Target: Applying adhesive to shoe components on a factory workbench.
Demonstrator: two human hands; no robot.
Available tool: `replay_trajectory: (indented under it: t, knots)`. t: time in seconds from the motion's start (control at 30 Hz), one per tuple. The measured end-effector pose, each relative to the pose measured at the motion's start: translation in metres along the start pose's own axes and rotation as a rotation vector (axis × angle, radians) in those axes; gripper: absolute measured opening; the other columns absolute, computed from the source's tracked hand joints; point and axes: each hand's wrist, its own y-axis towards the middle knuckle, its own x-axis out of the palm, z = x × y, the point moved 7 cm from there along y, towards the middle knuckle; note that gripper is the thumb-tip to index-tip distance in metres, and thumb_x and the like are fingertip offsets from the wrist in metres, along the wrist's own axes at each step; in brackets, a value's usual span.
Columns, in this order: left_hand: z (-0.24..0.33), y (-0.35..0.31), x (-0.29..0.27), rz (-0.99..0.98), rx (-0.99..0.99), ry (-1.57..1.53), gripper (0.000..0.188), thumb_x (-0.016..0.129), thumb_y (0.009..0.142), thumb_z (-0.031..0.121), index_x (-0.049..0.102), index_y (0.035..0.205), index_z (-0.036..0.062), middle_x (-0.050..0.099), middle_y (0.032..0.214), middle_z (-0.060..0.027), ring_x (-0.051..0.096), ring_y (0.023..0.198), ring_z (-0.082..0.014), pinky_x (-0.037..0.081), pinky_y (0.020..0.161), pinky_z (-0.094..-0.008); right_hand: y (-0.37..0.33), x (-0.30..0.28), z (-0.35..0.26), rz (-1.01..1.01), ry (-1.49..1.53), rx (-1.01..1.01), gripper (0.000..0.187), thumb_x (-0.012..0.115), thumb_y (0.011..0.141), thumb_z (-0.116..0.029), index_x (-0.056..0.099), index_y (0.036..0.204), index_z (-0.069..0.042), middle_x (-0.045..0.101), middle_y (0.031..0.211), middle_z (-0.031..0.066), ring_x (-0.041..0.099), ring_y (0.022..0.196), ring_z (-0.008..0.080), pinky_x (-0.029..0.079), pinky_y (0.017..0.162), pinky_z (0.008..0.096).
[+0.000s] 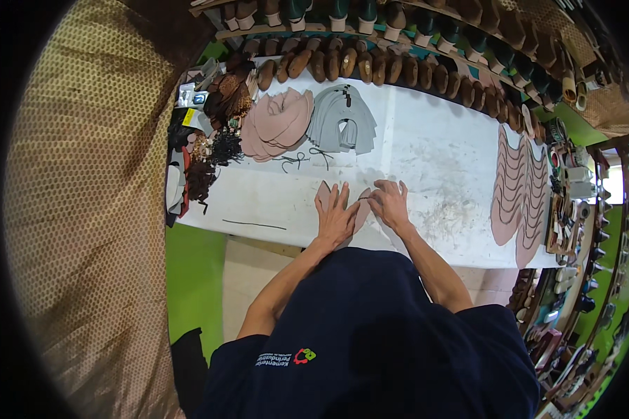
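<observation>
Person stands at a white-topped bench (437, 133), both forearms over its near edge. The work is a pink piece (362, 218) near the bench's front edge, under and between the hands. Left hand (337, 215) lies palm down over the pink, fingers fairly straight and slightly spread — not gripping. Right hand (390, 204) has bent fingers, thumb side toward the piece's upper end, where a short dark strip (364, 198) crosses; cannot tell whether it is pinched.

Farther back: a fanned stack of grey U-shaped pieces (328, 126), and just left of it a stack of pink cutouts (276, 126). Dark scraps (227, 145) pile at the left end; a long thin strip (254, 224) lies nearer the front. Overlapping curved pink pieces (508, 195) run down the right end — brown shoe lasts (378, 68) line the back.
</observation>
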Motion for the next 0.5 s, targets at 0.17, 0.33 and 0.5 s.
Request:
replay_trajectory:
  t: [0.17, 0.33, 0.5]
  knots:
    - [0.000, 0.000, 0.002, -0.029, -0.015, -0.005, 0.040, 0.067, 0.096, 0.027, 0.071, 0.136, 0.0245, 0.027, 0.172, -0.0194, 0.024, 0.157, -0.0417, 0.013, 0.115, -0.0751, 0.013, -0.003, -0.004, 0.058, -0.035, -0.071, 0.016, 0.073, 0.093, -0.027, 0.078, 0.096, -0.012, 0.064, 0.131, 0.0048, 0.056, 0.131, 0.0249, 0.025, 0.121, 0.0661]
    - [0.002, 0.000, 0.000, 0.029, -0.004, -0.018, 0.045, 0.067, 0.096, 0.028, 0.067, 0.141, 0.0277, 0.029, 0.172, -0.0197, 0.025, 0.157, -0.0430, 0.013, 0.115, -0.0764, 0.024, -0.001, -0.006, 0.008, -0.057, -0.082, 0.017, 0.072, 0.094, -0.027, 0.079, 0.098, -0.012, 0.064, 0.132, 0.0045, 0.055, 0.131, 0.0246, 0.023, 0.121, 0.0666]
    - [0.000, 0.002, 0.000, -0.020, -0.029, 0.007, 0.047, 0.067, 0.095, 0.028, 0.066, 0.142, 0.0287, 0.030, 0.172, -0.0194, 0.027, 0.157, -0.0440, 0.014, 0.114, -0.0767, 0.026, 0.001, -0.004, -0.004, -0.054, -0.074, 0.017, 0.072, 0.094, -0.027, 0.079, 0.098, -0.012, 0.065, 0.131, 0.0043, 0.056, 0.131, 0.0243, 0.022, 0.122, 0.0667]
